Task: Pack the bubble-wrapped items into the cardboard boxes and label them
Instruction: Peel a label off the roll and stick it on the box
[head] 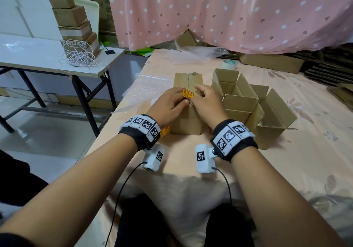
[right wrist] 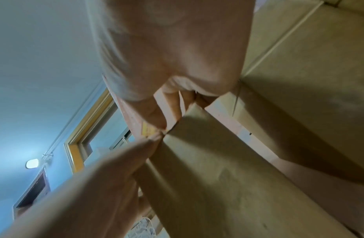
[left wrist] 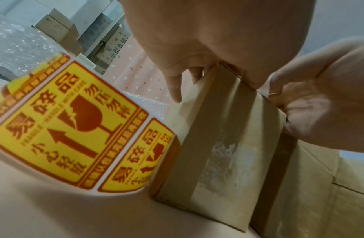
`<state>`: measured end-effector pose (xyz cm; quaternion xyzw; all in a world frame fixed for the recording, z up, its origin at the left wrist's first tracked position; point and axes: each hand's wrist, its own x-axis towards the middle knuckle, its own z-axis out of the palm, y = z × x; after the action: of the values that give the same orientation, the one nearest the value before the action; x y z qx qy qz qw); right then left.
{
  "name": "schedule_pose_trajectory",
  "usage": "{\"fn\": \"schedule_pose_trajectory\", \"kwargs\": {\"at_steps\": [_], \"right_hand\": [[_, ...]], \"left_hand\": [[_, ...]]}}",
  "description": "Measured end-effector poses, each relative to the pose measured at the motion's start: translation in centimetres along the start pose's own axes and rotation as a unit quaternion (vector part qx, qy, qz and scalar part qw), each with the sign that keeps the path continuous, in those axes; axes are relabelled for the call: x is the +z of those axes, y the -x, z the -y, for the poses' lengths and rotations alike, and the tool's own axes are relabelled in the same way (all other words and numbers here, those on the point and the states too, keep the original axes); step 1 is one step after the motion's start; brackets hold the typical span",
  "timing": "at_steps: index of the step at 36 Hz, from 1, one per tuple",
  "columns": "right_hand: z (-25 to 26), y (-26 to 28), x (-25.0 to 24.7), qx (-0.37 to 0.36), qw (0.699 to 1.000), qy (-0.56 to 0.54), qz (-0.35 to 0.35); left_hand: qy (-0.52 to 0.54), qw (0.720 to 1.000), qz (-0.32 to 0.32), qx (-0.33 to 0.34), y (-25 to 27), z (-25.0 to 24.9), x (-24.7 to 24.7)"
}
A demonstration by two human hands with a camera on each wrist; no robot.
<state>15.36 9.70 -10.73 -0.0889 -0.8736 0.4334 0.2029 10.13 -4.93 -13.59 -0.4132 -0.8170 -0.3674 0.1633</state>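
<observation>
A closed, taped cardboard box (head: 188,120) stands on the peach-covered table in front of me; it also shows in the wrist views as the box (left wrist: 224,153) and the box (right wrist: 217,177). A yellow fragile label (head: 188,93) sits tilted over its top. My left hand (head: 178,98) lies on the box top and holds the label's left side. My right hand (head: 196,98) has curled fingers and pinches its lower right corner. The two thumbs meet at the label (right wrist: 147,128). Whether the label is stuck down is unclear. The label roll (left wrist: 75,125) stands left of the box.
Open cardboard boxes (head: 240,101) with raised flaps stand right of the closed one. Bubble wrap sheets (head: 145,90) lie to its left and a tape roll (head: 229,64) behind. A folding table (head: 38,55) with stacked boxes (head: 74,23) is at far left.
</observation>
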Motion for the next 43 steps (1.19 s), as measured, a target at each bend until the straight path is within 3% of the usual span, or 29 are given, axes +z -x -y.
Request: {"fn": "schedule_pose_trajectory", "kwargs": {"at_steps": [3, 6, 15, 23, 27, 31, 35, 43], "right_hand": [[0.0, -1.0, -0.3, 0.008, 0.997, 0.03, 0.066], [0.5, -1.5, -0.5, 0.031, 0.995, -0.007, 0.091], [-0.4, -1.6, 0.0, -0.011, 0.995, -0.098, 0.006], [-0.2, -1.1, -0.9, -0.036, 0.997, -0.066, 0.029], [-0.2, -0.9, -1.0, -0.039, 0.997, -0.049, 0.037], [-0.4, -0.7, -0.7, -0.056, 0.998, -0.019, 0.034], [-0.9, -0.2, -0.2, -0.069, 0.997, -0.021, 0.025], [-1.1, -0.2, 0.0, -0.063, 0.998, -0.018, 0.009]], "left_hand": [[0.005, 1.0, -0.01, 0.015, 0.0, -0.2, -0.1], [0.006, 1.0, -0.015, 0.027, 0.1, -0.2, -0.1], [0.025, 0.999, 0.02, 0.012, 0.1, 0.9, 0.3], [0.103, 0.994, 0.038, -0.007, 0.2, 0.6, -0.6], [0.12, 0.988, 0.055, -0.082, 0.0, 1.2, -0.5], [0.2, 0.967, 0.047, -0.15, 0.0, 0.7, -0.7], [0.085, 0.99, 0.078, -0.086, 0.0, 0.6, -0.9], [0.041, 0.997, 0.054, -0.049, 0.1, 1.9, 0.0]]}}
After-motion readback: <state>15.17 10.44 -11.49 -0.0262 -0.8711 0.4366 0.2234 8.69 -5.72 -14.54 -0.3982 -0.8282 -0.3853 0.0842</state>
